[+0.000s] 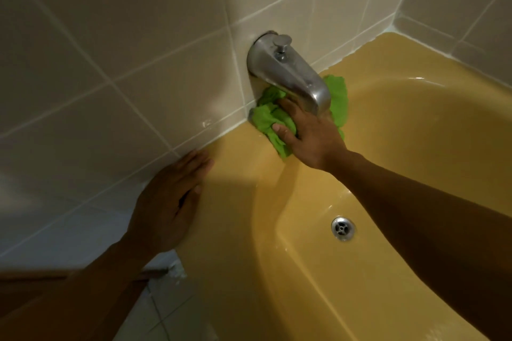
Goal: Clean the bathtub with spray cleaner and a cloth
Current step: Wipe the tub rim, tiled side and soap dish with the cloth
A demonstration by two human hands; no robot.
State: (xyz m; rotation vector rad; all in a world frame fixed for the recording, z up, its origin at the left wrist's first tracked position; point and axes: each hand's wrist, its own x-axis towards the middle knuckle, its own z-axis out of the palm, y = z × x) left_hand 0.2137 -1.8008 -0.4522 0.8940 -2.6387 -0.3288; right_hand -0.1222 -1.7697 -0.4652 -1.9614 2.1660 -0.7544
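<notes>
Right hand (310, 135): reaches to the tap end of the bathtub (227, 202) and holds the green cloth (267, 116). Thumb and forefinger lie over the bunched fabric. The remaining fingers are hidden behind the spout (291, 72).

Cloth: crumpled under and ahead of the right hand, pressed on the tub's rim where the rim meets the tiled wall (110, 36). It sits directly beneath the metal spout. One fold shows past the spout on its far side, and another hangs over the rim's inner edge below the thumb.

Spout: dull metal, projecting from the wall over the rim, with a pull knob (282, 41) on top.

Left hand (169, 199): flat, fingers straight and together, palm down on the rim's near stretch, against the wall joint. It holds nothing and is well apart from the cloth.

Tub: yellow, with wet sheen on the inner slope. The drain (343, 228) sits in the floor, below the right forearm.
</notes>
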